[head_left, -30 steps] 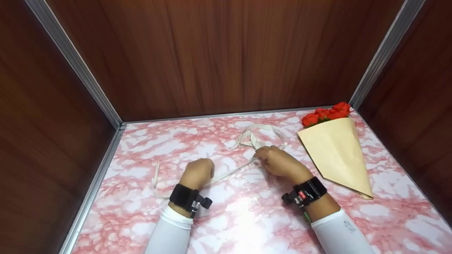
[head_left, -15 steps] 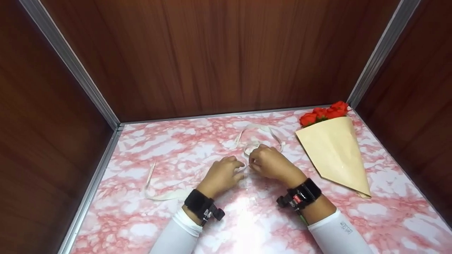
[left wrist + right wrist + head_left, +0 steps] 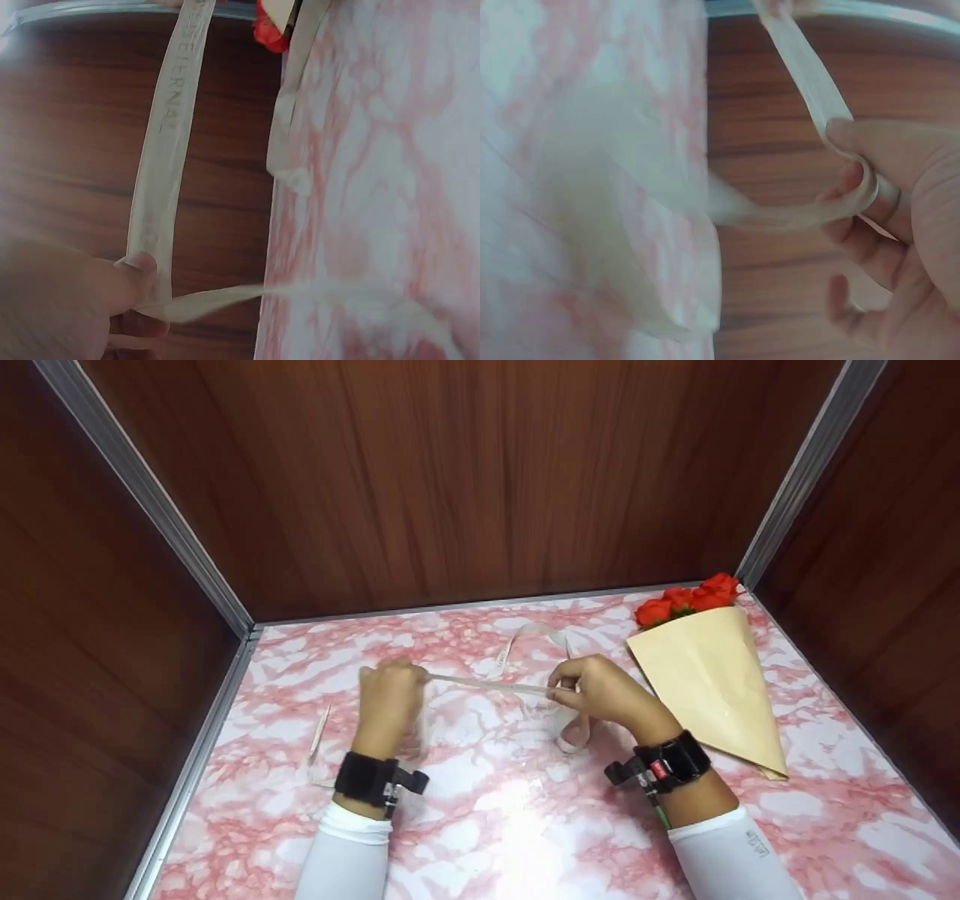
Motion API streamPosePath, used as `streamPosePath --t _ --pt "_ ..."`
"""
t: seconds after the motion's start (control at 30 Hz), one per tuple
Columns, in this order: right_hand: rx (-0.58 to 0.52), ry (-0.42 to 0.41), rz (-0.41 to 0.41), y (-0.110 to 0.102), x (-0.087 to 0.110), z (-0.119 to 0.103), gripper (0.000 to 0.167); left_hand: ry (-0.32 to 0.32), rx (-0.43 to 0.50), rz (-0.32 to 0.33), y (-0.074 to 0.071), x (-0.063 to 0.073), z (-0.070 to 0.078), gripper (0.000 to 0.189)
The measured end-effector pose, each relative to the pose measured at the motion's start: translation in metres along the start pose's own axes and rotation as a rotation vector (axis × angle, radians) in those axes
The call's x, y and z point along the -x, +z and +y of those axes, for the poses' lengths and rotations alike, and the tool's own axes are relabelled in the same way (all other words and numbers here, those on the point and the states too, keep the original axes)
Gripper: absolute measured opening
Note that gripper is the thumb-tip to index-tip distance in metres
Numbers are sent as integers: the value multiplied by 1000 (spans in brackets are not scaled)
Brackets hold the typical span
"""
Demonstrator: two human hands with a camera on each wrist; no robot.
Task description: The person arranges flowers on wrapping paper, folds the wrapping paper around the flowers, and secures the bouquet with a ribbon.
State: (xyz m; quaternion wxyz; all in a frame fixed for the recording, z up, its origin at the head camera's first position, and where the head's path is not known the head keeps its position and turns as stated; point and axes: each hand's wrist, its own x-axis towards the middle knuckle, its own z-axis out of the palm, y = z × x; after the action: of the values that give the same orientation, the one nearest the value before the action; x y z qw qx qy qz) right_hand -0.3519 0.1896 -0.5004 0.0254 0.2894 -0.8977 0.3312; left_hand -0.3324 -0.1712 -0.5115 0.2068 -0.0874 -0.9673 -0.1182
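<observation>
A pale cream ribbon [image 3: 491, 685] with printed letters runs taut between my two hands, raised over the table. My left hand [image 3: 391, 697] pinches one end of this stretch; in the left wrist view the thumb presses the ribbon [image 3: 166, 150] against the fingers, and a loose tail trails off right. My right hand [image 3: 604, 690] pinches the other end between thumb and forefinger. In the right wrist view the ribbon [image 3: 810, 75] loops over the curled fingers [image 3: 870, 247] and hangs in a blurred coil. More ribbon lies behind the right hand and left of the left wrist.
A bouquet of red roses [image 3: 686, 604] in cream wrapping paper [image 3: 712, 690] lies at the right of the pink-and-white marbled table [image 3: 480, 840]. Dark wood-grain panels [image 3: 465, 480] with metal edge strips stand at the back and both sides.
My left hand first came in toward the right hand, then drew away left and up, pulling the ribbon taut. My right hand has lifted and shifted slightly right, with a loop hanging below it.
</observation>
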Motion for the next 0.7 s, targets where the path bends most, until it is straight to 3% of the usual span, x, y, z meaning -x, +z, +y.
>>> streamPosePath --t 0.23,0.43,0.57,0.7 --pt "-41 38 43 -23 5 14 5 -218 -40 34 -25 1 -40 20" --pt "-30 73 148 -41 11 25 7 -424 39 94 -41 5 -67 27" --pt "-86 97 242 -52 17 30 8 -491 107 105 -49 7 -76 27" --pt "-121 129 341 -62 19 31 11 -506 227 57 -55 8 -80 29"
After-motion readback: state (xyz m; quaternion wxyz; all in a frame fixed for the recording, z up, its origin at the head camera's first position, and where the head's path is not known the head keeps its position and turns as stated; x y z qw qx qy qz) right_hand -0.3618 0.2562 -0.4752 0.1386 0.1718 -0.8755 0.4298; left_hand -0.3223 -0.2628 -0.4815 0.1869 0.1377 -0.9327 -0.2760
